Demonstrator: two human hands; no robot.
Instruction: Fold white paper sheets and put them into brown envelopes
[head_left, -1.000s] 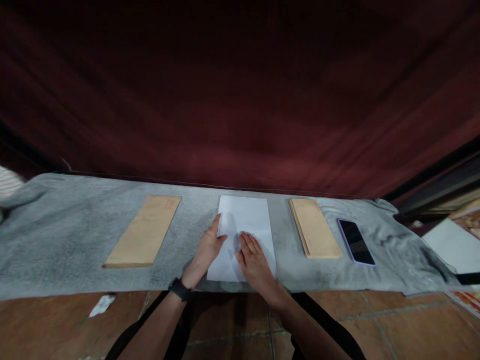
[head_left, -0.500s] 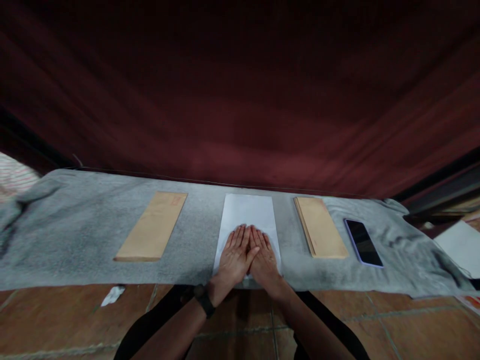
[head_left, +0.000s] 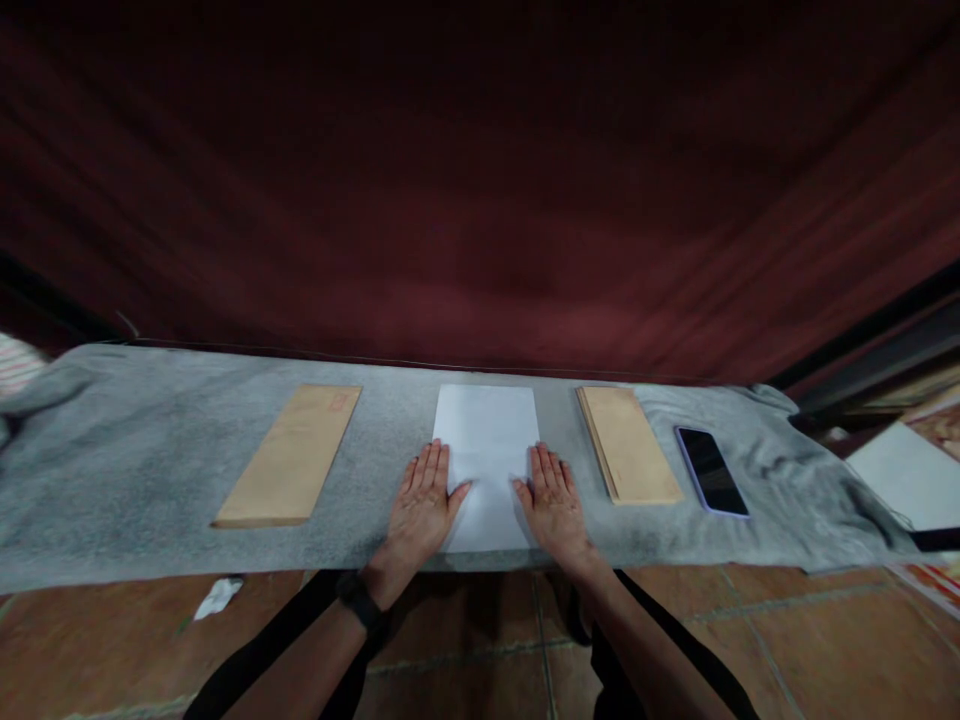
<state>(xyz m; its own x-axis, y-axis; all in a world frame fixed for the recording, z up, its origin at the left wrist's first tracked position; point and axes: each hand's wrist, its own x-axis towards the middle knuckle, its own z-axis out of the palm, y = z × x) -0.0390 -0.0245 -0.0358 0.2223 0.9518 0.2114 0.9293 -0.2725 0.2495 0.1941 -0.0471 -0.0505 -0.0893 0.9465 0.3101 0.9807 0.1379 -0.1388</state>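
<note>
A white sheet of paper (head_left: 487, 440) lies flat on a grey cloth (head_left: 150, 470) in front of me. My left hand (head_left: 421, 502) rests palm down on the paper's left edge, fingers stretched out and holding nothing. My right hand (head_left: 555, 500) lies flat the same way on the paper's right edge. The near middle of the sheet shows between my two thumbs. A dark watch (head_left: 360, 600) sits on my left wrist.
A brown envelope (head_left: 289, 455) lies on the cloth to the left of the paper, a stack of brown envelopes (head_left: 626, 445) to its right. A dark phone (head_left: 711, 470) lies further right. A dark red curtain (head_left: 480, 200) hangs behind. A paper scrap (head_left: 217, 597) lies on the tiled floor.
My hands met at the middle of the sheet half a second ago and have since slid apart to its left and right edges, staying flat.
</note>
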